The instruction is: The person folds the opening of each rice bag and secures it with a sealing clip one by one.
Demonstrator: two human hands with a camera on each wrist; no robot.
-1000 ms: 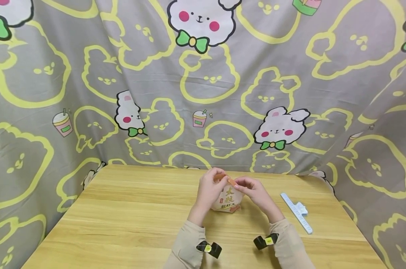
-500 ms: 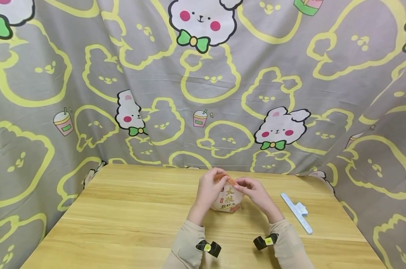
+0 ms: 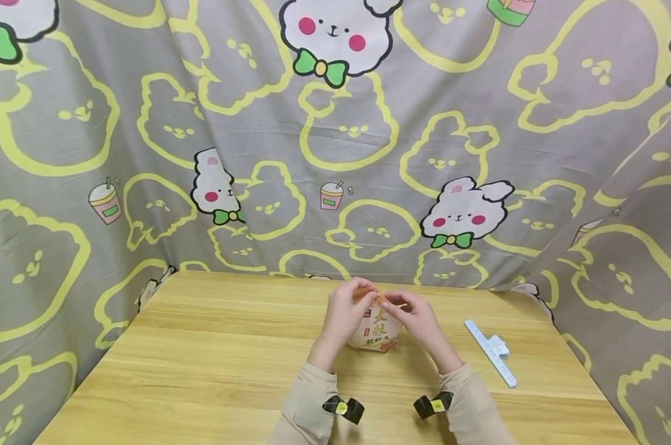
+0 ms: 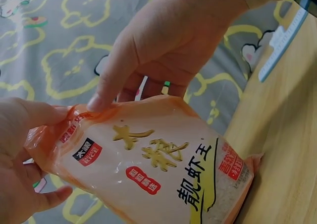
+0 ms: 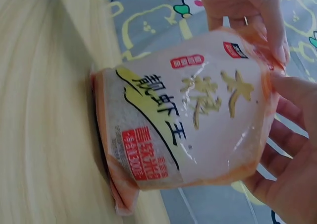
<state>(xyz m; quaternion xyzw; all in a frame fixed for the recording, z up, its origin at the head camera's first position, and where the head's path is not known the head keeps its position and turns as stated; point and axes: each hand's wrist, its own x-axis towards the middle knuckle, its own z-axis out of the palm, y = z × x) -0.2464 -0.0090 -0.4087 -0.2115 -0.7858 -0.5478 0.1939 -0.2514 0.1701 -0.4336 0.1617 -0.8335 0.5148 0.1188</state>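
A plastic bag (image 3: 375, 327) with orange edges and gold and black lettering stands upright on the wooden table. The left hand (image 3: 346, 312) pinches its orange top edge at the left corner; in the left wrist view the thumb of that hand (image 4: 20, 149) lies on the front of the bag (image 4: 148, 159). On the other side of the top edge, the right hand (image 3: 420, 318) pinches the film between thumb and fingers. The right wrist view shows the right hand (image 5: 292, 154) beside the bag (image 5: 193, 110), most of its fingers behind it.
A light blue clip with a long ruler-like bar (image 3: 490, 353) lies on the table (image 3: 230, 358) to the right of the bag. Behind the table hangs a grey patterned curtain (image 3: 246, 142). Black wrist cameras are strapped over both beige sleeves.
The right hand has shifted slightly left along the bag's top edge, nearer the left hand. The left hand and the clip stay nearly in place.
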